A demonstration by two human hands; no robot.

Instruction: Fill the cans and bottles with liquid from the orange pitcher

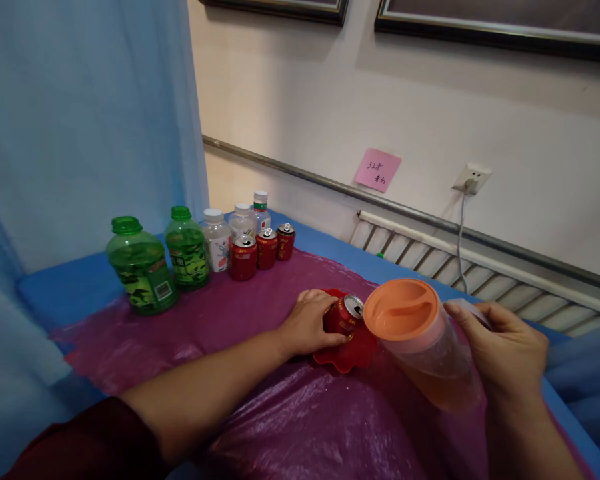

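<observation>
My left hand (313, 323) is wrapped round a red drink can (344, 316), which stands tilted slightly to the right with its tab opening showing. Under the can lies a red wavy-edged dish (344, 360). By its handle, my right hand (510, 343) grips a clear plastic pitcher (440, 373) with an orange lid (403, 308). Brownish liquid shows inside the pitcher, which leans toward the can. The lid's edge is close beside the can's top; whether they touch I cannot tell.
Two green-capped bottles (143, 270) stand at the left, beside several white-capped clear bottles (219, 243). Three opened red cans (243, 259) are in front of these. Purple plastic sheeting (220, 333) covers the blue table (55, 283). A radiator (420, 260) and plugged-in socket (472, 179) are behind.
</observation>
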